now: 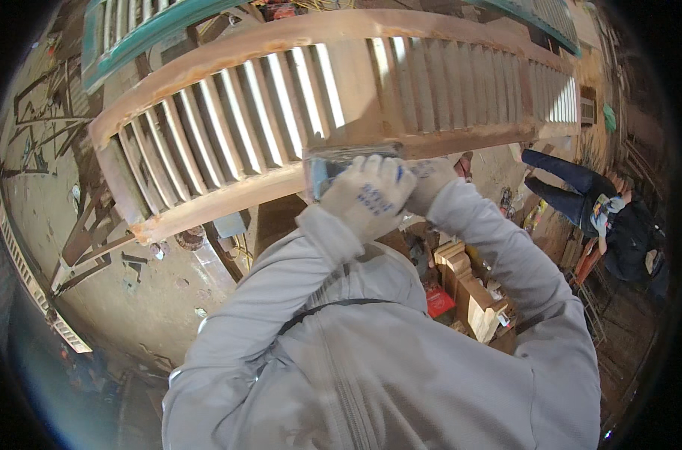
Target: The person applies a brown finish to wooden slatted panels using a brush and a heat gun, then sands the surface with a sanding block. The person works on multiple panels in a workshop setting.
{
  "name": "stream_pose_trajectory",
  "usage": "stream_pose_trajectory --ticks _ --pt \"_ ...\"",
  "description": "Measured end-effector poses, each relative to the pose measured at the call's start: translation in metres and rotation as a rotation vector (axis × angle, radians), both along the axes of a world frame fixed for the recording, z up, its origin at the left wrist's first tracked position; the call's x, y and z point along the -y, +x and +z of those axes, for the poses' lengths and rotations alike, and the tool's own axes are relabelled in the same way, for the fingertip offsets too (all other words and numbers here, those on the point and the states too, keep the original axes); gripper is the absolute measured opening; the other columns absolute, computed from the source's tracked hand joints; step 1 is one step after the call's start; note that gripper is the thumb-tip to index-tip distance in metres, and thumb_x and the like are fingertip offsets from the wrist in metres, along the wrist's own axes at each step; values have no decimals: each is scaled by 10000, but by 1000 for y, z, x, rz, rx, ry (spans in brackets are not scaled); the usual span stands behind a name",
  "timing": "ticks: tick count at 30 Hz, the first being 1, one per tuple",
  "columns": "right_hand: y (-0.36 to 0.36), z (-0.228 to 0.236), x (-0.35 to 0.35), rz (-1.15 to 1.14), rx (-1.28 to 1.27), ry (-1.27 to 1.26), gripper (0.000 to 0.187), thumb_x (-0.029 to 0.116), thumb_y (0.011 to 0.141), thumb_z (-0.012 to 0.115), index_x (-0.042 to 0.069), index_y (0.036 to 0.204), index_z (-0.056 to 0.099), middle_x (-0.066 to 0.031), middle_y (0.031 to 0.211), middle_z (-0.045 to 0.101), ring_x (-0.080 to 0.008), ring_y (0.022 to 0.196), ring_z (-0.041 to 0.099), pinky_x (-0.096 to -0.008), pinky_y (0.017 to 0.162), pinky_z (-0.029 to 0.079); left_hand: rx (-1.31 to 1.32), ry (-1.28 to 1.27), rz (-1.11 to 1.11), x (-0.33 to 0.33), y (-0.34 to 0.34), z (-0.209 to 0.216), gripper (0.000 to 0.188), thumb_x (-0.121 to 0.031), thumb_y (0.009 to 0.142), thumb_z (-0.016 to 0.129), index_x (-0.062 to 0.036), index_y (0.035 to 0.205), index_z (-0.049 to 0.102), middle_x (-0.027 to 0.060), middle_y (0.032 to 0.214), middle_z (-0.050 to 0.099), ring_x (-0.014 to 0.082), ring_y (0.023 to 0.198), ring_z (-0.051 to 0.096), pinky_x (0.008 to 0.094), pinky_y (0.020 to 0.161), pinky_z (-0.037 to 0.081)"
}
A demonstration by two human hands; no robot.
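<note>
A long wooden louvred shutter [423, 138] lies across in front of me, its slats set in a pale, bare-looking frame. On its near rail sits a blue-grey, block-shaped hand tool [321, 177], smeared by motion; its exact kind is unclear. My left hand [369, 196], in a white glove with blue print, is closed over the tool's top. Close against it on the right, my right hand [432, 182], also gloved, is closed at the tool's near right end. The left hand partly hides its fingers.
Green-painted louvred panels [150, 30] stand beyond the shutter. A carved wooden block [467, 291] and a red box [438, 300] are near my right elbow. Metal frames [82, 225] lie on the left floor. A person in dark clothes [607, 206] is at the right.
</note>
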State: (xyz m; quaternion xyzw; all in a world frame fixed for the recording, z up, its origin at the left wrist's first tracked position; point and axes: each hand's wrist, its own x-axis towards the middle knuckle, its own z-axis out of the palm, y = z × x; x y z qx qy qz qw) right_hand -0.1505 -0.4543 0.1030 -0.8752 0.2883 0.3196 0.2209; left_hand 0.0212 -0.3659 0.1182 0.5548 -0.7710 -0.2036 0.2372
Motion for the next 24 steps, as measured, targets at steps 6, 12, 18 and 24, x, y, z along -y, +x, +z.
stream_pose_trajectory --ticks 6,12,18,24 --pt "142 18 -64 20 66 64 269 264 955 533 94 1146 617 -115 1089 731 -272 1015 713 -421 819 567 42 107 85 -74 123 20 568 -319 729 784 -37 1191 610 130 1119 649 304 1063 639 419 923 516" --pt "260 26 -129 84 257 203 279 191 917 605 50 1158 602 -138 1088 728 -289 1015 714 -417 832 572 126 161 96 -147 239 26 696 -297 645 862 -36 1227 583 170 1188 638 347 1068 646 446 947 521" --pt "286 36 -133 31 295 290 366 181 871 650 -5 1174 563 -166 1069 720 -322 1000 710 -420 842 561 192 153 81 -156 270 26 709 -289 632 861 -65 1244 582 152 1151 649 339 1050 654 442 920 527" --pt "166 23 -70 -23 268 150 268 202 843 649 27 1046 663 -176 1053 725 -325 994 706 -435 836 553 191 128 -33 -65 166 24 642 -316 672 826 -94 1229 596 117 1068 651 300 1001 661 417 884 535"
